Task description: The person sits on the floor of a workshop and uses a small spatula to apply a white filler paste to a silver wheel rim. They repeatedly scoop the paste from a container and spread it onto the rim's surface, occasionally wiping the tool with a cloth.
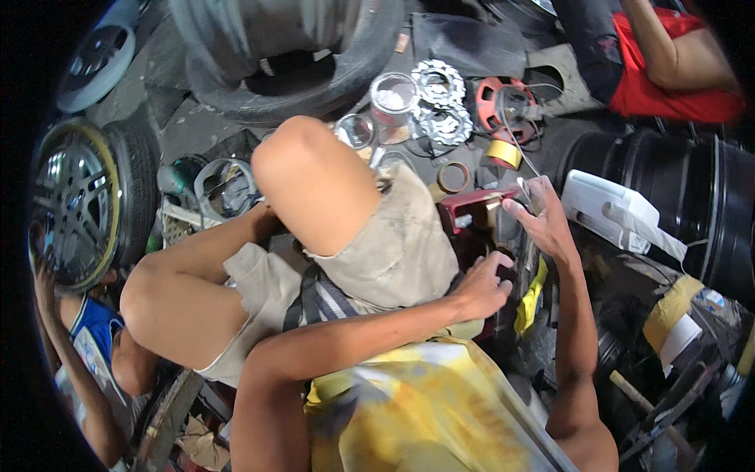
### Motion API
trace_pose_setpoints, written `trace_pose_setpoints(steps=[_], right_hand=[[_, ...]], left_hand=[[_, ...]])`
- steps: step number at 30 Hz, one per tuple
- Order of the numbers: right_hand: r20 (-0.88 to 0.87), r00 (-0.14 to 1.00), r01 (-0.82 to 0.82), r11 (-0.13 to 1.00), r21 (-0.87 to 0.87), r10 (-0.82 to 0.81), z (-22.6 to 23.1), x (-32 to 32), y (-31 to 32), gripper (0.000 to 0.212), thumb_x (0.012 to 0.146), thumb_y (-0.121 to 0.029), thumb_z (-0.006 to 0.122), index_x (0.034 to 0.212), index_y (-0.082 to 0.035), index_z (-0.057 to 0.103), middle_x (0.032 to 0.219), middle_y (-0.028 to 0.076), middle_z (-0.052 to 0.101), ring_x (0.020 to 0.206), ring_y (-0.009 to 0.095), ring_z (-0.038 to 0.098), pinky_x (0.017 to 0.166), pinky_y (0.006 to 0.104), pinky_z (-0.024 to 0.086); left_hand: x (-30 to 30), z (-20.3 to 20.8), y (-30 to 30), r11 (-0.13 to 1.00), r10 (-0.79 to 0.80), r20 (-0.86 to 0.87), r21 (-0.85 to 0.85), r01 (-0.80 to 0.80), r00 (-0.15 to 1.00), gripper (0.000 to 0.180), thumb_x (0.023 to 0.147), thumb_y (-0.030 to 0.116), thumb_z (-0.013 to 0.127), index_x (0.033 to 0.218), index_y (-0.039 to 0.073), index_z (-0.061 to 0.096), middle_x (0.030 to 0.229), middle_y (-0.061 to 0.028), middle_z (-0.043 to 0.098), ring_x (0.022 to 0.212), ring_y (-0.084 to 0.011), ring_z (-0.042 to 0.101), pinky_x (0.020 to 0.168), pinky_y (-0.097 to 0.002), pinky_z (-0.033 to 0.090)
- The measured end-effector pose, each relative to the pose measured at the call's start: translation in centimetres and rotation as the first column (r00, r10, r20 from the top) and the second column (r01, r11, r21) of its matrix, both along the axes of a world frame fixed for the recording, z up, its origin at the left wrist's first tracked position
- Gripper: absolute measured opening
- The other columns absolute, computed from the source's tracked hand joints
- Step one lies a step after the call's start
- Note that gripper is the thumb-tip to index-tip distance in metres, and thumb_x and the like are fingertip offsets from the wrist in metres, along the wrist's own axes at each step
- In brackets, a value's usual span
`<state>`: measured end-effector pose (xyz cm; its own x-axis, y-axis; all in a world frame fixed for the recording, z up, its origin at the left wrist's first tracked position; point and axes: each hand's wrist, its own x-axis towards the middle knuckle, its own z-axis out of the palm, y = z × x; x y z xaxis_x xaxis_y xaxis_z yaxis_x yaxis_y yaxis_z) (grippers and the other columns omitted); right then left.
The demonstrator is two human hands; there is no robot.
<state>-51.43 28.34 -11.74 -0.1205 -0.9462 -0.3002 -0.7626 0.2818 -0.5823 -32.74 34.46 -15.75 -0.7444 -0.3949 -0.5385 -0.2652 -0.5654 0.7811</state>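
A red box with a dark inside stands at my right side, its far rim raised. My left hand reaches across my lap to the near side of its opening. Its fingers are bent but apart, and I see nothing held in them; their tips are partly in shadow. My right hand is at the box's right end, thumb and fingers apart, the thumb close to the red rim. A thin pale cable runs down near its fingertips. A bright yellow strip lies just right of my left hand.
Ahead are a roll of brown tape, a yellow tape roll, a red round tool, clear containers and a large tyre. A white device rests by black rims. Other people sit at far left and upper right.
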Motion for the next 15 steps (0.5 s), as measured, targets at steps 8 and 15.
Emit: trace_pose_setpoints(steps=[8,15], right_hand=[[0.547,0.644,0.356,0.842,0.405,-0.535,1.4,1.0,4.4,0.029,0.099,-0.015,0.049,0.118,-0.001,0.067,0.084,-0.004,0.052,0.073,0.007,0.046,0.069,0.0254,0.041],[0.277,0.894,0.333,0.936,0.112,-0.351,1.4,4.9,7.0,0.020,0.098,-0.013,0.061,0.108,0.002,0.069,0.092,0.006,0.058,0.086,0.015,0.058,0.079,0.0292,0.046]], left_hand=[[0.2,0.9,-1.9,0.991,0.035,-0.037,0.131,-0.029,0.999,0.046,0.098,0.032,0.067,0.133,0.003,0.056,0.090,-0.0085,0.070,0.083,-0.0141,0.062,0.077,-0.0334,0.050],[0.0,-1.4,-0.9,0.988,0.061,-0.021,-0.140,-0.064,0.998,0.033,0.104,0.029,0.052,0.113,-0.001,0.064,0.082,-0.0113,0.064,0.077,-0.0150,0.057,0.072,-0.0380,0.047]])
